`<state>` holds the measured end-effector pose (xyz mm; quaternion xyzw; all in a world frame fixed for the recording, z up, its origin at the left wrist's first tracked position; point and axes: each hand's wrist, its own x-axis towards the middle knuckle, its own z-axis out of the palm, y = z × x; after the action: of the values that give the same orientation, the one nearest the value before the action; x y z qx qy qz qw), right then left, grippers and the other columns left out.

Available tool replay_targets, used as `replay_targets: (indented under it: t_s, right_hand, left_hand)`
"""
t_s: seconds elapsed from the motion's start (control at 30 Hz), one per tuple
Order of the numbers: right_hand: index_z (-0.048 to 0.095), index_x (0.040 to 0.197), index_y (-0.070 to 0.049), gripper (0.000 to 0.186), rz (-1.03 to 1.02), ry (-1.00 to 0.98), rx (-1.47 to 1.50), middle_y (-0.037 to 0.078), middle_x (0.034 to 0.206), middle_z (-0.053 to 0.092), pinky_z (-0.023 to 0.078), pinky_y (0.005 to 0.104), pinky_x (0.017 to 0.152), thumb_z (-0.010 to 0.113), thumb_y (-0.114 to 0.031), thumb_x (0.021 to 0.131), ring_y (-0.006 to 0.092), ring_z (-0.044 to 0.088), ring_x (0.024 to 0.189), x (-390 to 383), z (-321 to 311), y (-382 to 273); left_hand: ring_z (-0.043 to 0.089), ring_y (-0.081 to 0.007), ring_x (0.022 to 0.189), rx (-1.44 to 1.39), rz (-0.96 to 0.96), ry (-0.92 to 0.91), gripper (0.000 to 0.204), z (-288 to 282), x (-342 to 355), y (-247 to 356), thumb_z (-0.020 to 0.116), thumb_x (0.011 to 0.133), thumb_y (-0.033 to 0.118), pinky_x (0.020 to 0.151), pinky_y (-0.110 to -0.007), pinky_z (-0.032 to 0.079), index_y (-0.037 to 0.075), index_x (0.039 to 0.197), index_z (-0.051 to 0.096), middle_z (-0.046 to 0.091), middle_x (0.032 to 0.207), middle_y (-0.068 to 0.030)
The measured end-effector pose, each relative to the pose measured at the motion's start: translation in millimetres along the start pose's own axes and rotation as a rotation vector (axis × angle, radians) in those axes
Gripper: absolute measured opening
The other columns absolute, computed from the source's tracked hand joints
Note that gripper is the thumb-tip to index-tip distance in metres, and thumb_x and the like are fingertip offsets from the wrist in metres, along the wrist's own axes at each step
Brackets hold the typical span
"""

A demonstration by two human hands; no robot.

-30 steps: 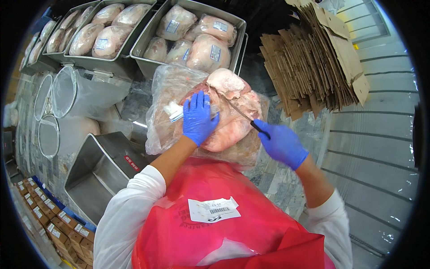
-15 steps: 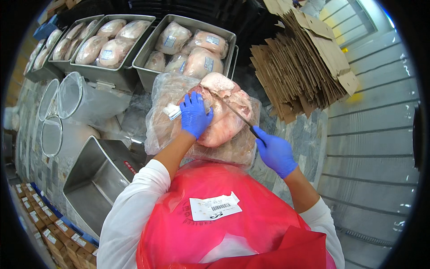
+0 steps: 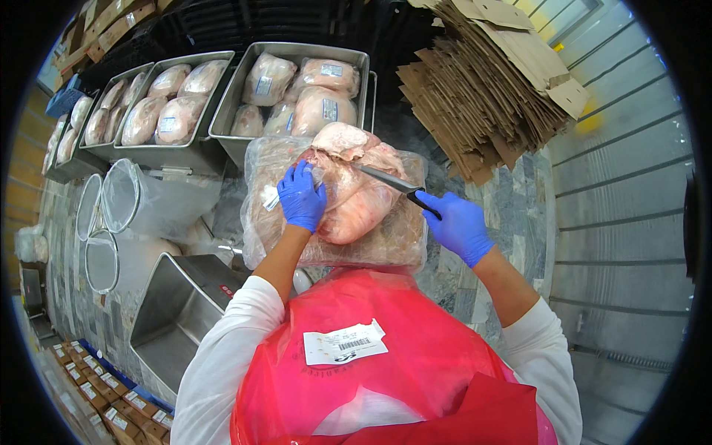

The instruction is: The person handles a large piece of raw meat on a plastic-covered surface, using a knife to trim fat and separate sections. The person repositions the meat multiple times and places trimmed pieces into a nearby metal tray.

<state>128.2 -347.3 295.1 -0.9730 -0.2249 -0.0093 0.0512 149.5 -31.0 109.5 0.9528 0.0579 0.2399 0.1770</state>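
My right hand (image 3: 457,227) stays clamped on the knife (image 3: 387,179), its blade now showing broader; my left hand (image 3: 302,197), thumb and fingers apart, still rests on the meat (image 3: 356,215).

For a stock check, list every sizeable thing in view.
Rounded raw meat: one, pinkish, centre
Long steel knife: one, grey, at meat
Plastic sheeting: uncounted, clear, under meat
Rectangular steel tubs: at least four, grey, left half
Wrapped meats: many, pink, in tubs
Hooped plastic bags: three, clear, left
Flattened cardboard stack: one, brown, upper right
Labelled cardboard boxes: many, brown, lower left
Plastic apron: one, red, on person
Left hand: one, blue gloved, at meat's left
Right hand: one, blue gloved, holding knife
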Motion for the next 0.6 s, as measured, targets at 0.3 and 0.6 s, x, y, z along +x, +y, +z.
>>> replay_targets:
  t_s: [0.3,0.6]
  right_hand:
    - [0.072,0.124,-0.029,0.034,-0.083,-0.072,0.090,0.013,0.082,0.067,0.055,0.0461,0.066,0.068,-0.029,0.090,0.0352,0.067,0.073,27,-17,24]
    - [0.071,0.126,-0.024,0.036,-0.071,-0.239,0.317,0.019,0.079,0.067,0.053,0.0480,0.066,0.069,-0.029,0.091,0.0385,0.066,0.072,52,-9,68]
  left_hand:
    - [0.062,-0.0350,0.108,-0.114,0.070,0.013,0.039,4,28,-35,0.071,0.079,0.022,0.094,-0.049,0.045,0.008,0.115,0.064,0.066,0.127,-0.0137]
    - [0.067,-0.0345,0.095,-0.189,-0.073,-0.067,0.030,7,41,-48,0.070,0.081,0.023,0.088,-0.047,0.048,0.008,0.107,0.068,0.071,0.112,-0.0128]
